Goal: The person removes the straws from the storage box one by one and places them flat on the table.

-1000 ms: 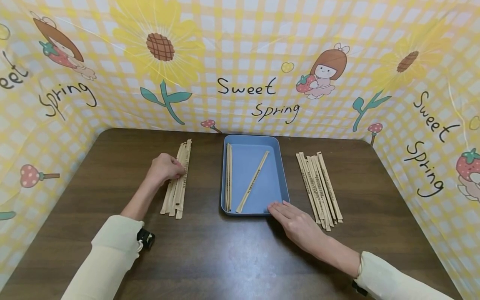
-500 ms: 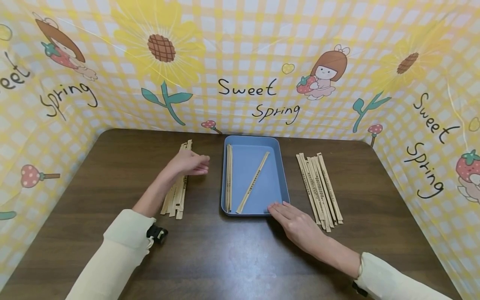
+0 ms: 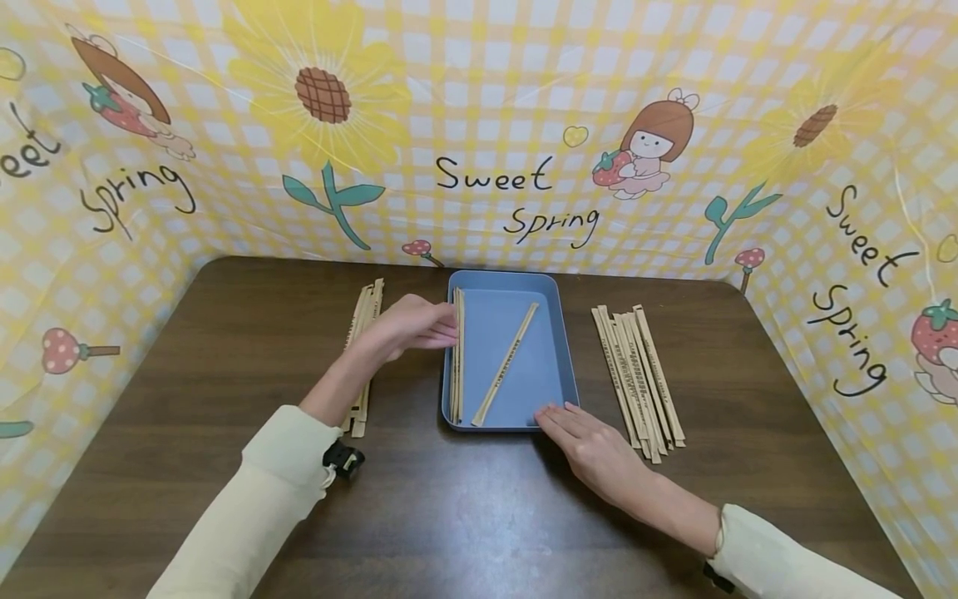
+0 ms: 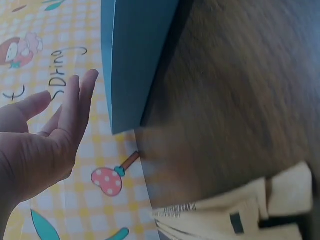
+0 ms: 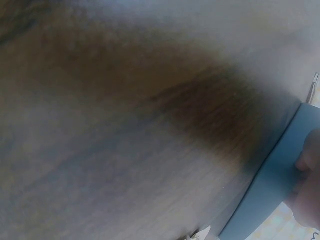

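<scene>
In the head view my left hand (image 3: pixel 419 324) is at the left rim of a blue tray (image 3: pixel 516 291), its fingertips overlapping that rim. The left wrist view shows this hand's fingers loosely extended, thumb apart, nothing between them. Several thin paper-wrapped straws (image 3: pixel 458 358) lie lengthwise along the tray's left wall. One more wrapped straw (image 3: pixel 505 363) lies slanted across the tray floor. My right hand (image 3: pixel 599 449) rests its straight fingers on the tray's near right corner; in the right wrist view, fingers (image 5: pixel 305 165) show at the tray wall (image 5: pixel 270 190).
A bundle of wrapped straws (image 3: pixel 361 399) lies left of the tray, partly behind my left forearm. Another fanned bundle (image 3: pixel 636 378) lies to the right. The dark wooden table (image 3: pixel 449 516) meets a yellow checked cloth (image 3: pixel 486 125) at its back and sides.
My left hand has left the left straw bundle and moved right to the tray's left rim. The right hand, tray and straws stay where they were.
</scene>
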The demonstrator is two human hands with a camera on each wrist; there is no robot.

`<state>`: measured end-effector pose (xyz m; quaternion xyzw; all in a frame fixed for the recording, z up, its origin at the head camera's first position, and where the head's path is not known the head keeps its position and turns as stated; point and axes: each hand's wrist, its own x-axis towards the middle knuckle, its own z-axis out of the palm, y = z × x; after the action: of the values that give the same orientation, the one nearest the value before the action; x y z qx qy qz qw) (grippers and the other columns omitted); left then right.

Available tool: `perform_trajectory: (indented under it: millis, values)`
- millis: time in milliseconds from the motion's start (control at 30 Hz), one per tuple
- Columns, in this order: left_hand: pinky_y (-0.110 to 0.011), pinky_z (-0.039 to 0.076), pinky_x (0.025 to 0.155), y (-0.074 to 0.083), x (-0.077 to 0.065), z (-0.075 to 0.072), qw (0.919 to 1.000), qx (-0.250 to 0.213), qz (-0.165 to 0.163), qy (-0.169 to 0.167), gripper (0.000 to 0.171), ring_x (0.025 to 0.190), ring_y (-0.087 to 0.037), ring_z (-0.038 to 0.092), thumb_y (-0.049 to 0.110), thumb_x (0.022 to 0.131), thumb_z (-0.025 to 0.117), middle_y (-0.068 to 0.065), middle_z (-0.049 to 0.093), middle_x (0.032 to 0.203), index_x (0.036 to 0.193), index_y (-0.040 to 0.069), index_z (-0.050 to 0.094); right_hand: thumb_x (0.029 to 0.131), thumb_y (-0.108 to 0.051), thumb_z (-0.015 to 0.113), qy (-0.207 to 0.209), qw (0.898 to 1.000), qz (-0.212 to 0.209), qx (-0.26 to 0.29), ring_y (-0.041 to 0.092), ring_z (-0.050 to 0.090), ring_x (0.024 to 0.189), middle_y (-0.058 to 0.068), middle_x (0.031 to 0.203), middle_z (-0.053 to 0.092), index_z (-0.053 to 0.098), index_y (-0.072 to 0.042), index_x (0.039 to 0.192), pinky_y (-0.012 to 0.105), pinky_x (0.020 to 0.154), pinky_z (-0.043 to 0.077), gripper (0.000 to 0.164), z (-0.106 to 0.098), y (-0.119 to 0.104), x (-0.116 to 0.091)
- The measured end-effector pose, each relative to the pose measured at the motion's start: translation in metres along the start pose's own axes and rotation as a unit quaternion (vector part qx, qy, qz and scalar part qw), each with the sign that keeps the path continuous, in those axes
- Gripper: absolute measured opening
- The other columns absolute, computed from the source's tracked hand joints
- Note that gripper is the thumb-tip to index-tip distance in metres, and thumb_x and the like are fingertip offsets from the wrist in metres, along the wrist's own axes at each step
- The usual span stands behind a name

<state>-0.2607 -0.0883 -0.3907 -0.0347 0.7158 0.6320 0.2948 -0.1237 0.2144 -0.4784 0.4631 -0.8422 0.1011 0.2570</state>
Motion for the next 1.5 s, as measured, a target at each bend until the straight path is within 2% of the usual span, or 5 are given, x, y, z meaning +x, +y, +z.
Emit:
perform_trajectory:
  millis: [533,800,1200,1333,1500]
  values:
    - [-0.037,0.056,0.09,-0.007,0.014,0.033,0.9972,0.072,0.021,-0.004,0.046,0.109,-0.037,0.065,0.023,0.103,0.052,-0.03,0.063,0.118,0.126,-0.016,0.056,0.107,-0.007,0.023,-0.009,1.0,0.004,0.003,0.03,0.066,0.109,0.021,0.118,0.068,0.065,0.008,0.123,0.045,0.096,0.053,0.048,-0.001,0.0,-0.001]
    - [-0.036,0.057,0.089,-0.014,0.022,0.046,0.9935,0.106,0.04,-0.015,0.042,0.11,-0.036,0.065,0.018,0.101,0.057,-0.031,0.063,0.118,0.128,-0.015,0.057,0.103,-0.002,0.032,-0.01,1.0,0.004,0.004,0.031,0.066,0.11,0.021,0.119,0.068,0.064,0.008,0.124,0.046,0.096,0.053,0.039,-0.001,0.001,-0.001]
    - [-0.028,0.06,0.079,-0.021,0.033,0.064,0.9895,0.136,0.045,0.022,0.023,0.088,-0.023,0.07,0.005,0.093,0.066,-0.017,0.071,0.095,0.11,-0.01,0.07,0.1,0.0,0.037,-0.015,1.0,0.002,0.004,0.03,0.066,0.111,0.019,0.119,0.068,0.064,0.008,0.124,0.045,0.097,0.053,0.037,-0.001,0.001,0.0]
    - [-0.026,0.059,0.071,-0.024,0.036,0.071,0.9767,0.197,0.07,0.046,0.017,0.078,-0.019,0.07,0.005,0.086,0.072,-0.012,0.073,0.086,0.099,-0.005,0.076,0.101,-0.001,0.036,-0.011,1.0,0.002,0.002,0.03,0.066,0.111,0.019,0.119,0.068,0.065,0.007,0.123,0.045,0.097,0.053,0.037,-0.002,0.001,0.001]
    - [-0.022,0.046,0.051,-0.027,0.04,0.078,0.9418,0.306,0.119,0.073,0.007,0.058,-0.013,0.057,0.008,0.08,0.076,-0.002,0.067,0.063,0.079,0.002,0.078,0.105,-0.004,0.03,-0.011,1.0,0.004,0.001,0.03,0.066,0.11,0.02,0.119,0.068,0.065,0.008,0.123,0.046,0.096,0.053,0.041,-0.002,0.0,0.0]
